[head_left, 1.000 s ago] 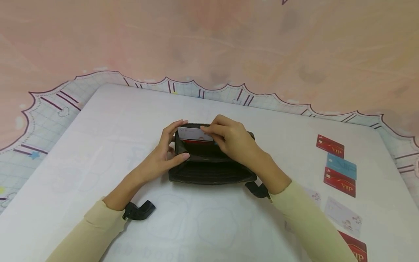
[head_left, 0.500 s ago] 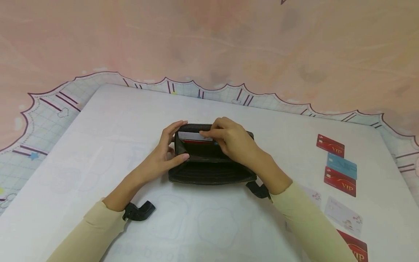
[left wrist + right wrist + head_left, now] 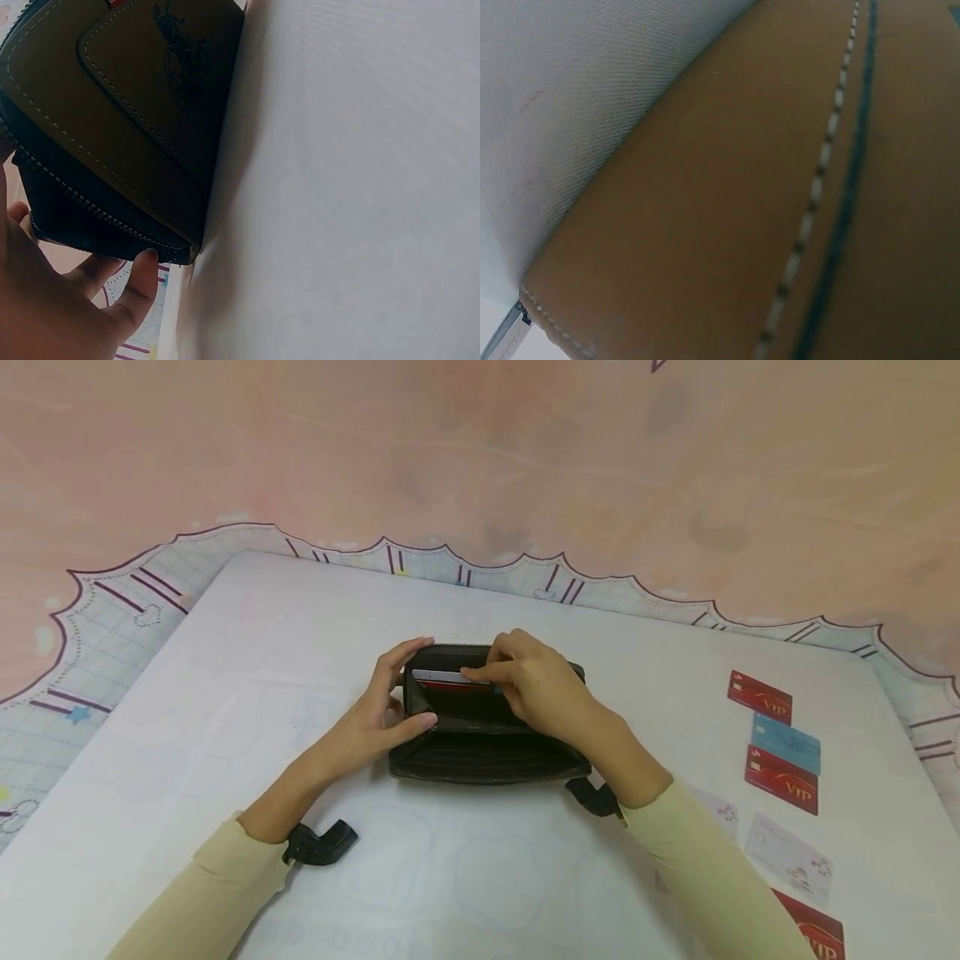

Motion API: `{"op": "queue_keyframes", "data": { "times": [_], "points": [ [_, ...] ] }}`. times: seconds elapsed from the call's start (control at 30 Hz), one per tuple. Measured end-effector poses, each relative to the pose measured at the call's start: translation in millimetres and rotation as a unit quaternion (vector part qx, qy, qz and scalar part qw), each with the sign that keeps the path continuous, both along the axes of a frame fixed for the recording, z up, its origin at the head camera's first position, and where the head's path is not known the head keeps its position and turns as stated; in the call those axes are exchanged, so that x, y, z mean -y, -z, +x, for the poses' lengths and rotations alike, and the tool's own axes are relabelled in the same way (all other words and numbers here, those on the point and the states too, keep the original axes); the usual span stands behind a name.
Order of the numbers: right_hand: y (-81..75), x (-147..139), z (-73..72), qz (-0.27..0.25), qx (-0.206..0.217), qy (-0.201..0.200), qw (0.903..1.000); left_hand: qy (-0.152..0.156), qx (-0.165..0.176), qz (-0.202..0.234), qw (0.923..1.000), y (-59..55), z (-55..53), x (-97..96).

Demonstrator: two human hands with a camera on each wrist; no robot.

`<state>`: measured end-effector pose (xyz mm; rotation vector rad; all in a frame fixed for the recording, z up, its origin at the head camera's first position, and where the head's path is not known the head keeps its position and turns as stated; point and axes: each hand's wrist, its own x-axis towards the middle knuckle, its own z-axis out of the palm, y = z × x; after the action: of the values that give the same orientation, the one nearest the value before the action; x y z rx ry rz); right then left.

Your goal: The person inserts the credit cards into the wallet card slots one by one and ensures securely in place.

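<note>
A dark zip-around wallet [image 3: 491, 770] stands unzipped on the table, its compartments facing up. My left hand [image 3: 363, 718] grips the wallet's left end, thumb on the near side and fingers at the far corner. With its thumb and index finger, my right hand [image 3: 542, 687] pinches the top edge of a white card [image 3: 441, 677], most of which is hidden in the far part of the wallet. Just in front of it shows the edge of a red card [image 3: 453, 687]. Brown stitched leather [image 3: 135, 105] covers the wallet's outside in the left wrist view and fills most of the right wrist view.
At the right lie red VIP cards [image 3: 782, 779], a blue card [image 3: 786, 743] and white cards [image 3: 789, 857], some partly under the right sleeve [image 3: 705, 860]. The white table [image 3: 322, 610] borders a pink patterned cloth [image 3: 480, 460].
The white card has slid down into the wallet, from much of its face showing to a thin strip. My right fingers have followed it slightly down; the left hand keeps its hold.
</note>
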<state>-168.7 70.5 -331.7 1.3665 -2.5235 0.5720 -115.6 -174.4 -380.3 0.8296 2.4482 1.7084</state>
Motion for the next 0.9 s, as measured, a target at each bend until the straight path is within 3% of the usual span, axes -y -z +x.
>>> {"op": "queue_keyframes", "data": {
  "times": [0.43, 0.9],
  "points": [
    [-1.6, -1.4, 1.0, 0.026, 0.020, 0.004, 0.9995, 0.002, -0.003, 0.000, 1.0000, 0.7, -0.2, 0.0],
    [3.5, -4.6, 1.9, -0.062, 0.019, -0.013, 0.9978, 0.001, 0.003, 0.001, 1.0000, 1.8, -0.9, 0.4]
  ]
}}
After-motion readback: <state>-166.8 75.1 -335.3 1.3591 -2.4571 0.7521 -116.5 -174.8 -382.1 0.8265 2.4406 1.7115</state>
